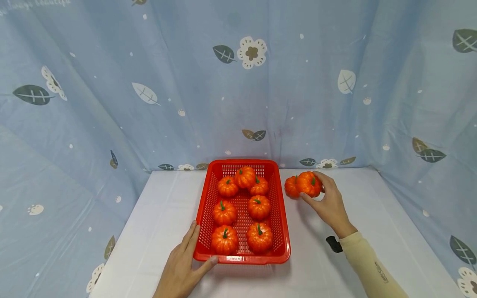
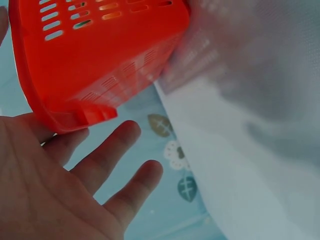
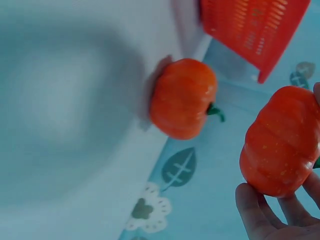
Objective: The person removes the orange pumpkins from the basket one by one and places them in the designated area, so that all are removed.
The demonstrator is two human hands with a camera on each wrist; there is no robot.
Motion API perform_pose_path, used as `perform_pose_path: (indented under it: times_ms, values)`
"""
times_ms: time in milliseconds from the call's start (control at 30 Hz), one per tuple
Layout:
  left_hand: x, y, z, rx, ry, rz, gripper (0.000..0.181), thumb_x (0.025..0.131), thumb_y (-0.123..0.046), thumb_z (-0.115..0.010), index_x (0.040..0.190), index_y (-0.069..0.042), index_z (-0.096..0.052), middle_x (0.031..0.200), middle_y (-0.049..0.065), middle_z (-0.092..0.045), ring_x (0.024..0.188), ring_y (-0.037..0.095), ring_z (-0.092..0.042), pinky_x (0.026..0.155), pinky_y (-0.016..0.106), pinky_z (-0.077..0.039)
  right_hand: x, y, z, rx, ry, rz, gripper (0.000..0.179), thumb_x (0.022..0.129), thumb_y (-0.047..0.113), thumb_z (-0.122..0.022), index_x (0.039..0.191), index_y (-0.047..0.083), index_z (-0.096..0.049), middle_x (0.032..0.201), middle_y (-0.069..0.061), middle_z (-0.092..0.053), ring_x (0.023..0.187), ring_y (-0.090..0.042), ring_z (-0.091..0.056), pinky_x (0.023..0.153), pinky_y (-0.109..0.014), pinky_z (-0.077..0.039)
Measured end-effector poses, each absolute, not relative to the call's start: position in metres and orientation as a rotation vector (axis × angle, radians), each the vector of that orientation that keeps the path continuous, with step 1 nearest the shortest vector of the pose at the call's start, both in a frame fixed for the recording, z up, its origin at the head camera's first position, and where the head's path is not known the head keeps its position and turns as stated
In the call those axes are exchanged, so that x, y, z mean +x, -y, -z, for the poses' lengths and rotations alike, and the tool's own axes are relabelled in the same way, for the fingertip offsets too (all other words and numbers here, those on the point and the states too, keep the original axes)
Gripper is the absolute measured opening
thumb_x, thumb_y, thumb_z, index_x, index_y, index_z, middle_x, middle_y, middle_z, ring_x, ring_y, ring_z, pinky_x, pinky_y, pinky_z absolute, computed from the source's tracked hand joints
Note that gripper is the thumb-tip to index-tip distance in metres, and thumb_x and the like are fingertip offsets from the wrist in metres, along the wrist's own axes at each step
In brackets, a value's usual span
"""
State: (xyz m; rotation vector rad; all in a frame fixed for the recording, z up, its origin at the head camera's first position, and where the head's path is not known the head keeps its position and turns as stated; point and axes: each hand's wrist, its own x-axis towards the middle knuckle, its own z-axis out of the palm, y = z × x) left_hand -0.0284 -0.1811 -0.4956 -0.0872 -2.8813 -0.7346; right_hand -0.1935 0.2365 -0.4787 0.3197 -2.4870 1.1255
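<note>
My right hand (image 1: 329, 203) pinches a small orange toy pumpkin (image 1: 309, 184) with a green stem, thumb on one side and fingers on the other. In the right wrist view, this pumpkin (image 3: 280, 142) hangs above table height. A second pumpkin (image 3: 183, 98) sits on the white table, partly behind the held one in the head view. My left hand (image 1: 180, 260) touches the near left corner of a red plastic basket (image 1: 242, 260), thumb at the front rim and fingers along the left side. Those fingers (image 2: 107, 155) look nearly straight in the left wrist view.
Inside the basket lie several more pumpkins (image 1: 225, 213), one of them propped on others at the far end (image 1: 245, 177). A black object (image 1: 334, 244) shows beside the right wrist. Blue patterned curtain (image 1: 201, 103) hangs behind the white table (image 1: 156, 207) and along its sides.
</note>
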Motion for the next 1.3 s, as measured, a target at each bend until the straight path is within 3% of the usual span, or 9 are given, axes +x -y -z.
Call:
perform_pose_path:
  times_ms: [433,767,1300]
  values:
    - [-0.027,0.182,0.495,-0.102,2.861,0.742,0.103,0.083,-0.074,-0.065,0.16,-0.015,-0.032,0.166,0.0,-0.028,0.136,0.033,-0.048,0.102,0.062,-0.043,-0.201,-0.259,0.502,0.239,2.56,-1.099,0.079,0.085,0.028,-0.085,0.148,0.002,-0.044,0.145,-0.025,-0.044,0.123,-0.042,-0.048,0.094,-0.061,-0.049]
    - [-0.028,0.181,0.497,-0.096,2.87,0.736,0.103,0.083,-0.074,-0.066,0.161,-0.016,-0.031,0.166,0.0,-0.027,0.137,0.033,-0.047,0.103,0.062,-0.042,-0.222,-0.281,0.509,0.208,2.66,-1.027,0.079,0.085,0.018,-0.084,0.147,-0.003,-0.041,0.147,-0.031,-0.038,0.13,-0.05,-0.04,0.103,-0.069,-0.038]
    - [-0.028,0.18,0.494,-0.045,2.894,0.747,0.104,0.082,-0.075,-0.066,0.161,-0.016,-0.031,0.166,-0.001,-0.026,0.137,0.034,-0.047,0.104,0.063,-0.041,-0.244,-0.283,0.52,0.159,2.878,-0.944,0.079,0.089,0.025,-0.079,0.148,-0.005,-0.037,0.147,-0.036,-0.035,0.13,-0.056,-0.037,0.105,-0.071,-0.035]
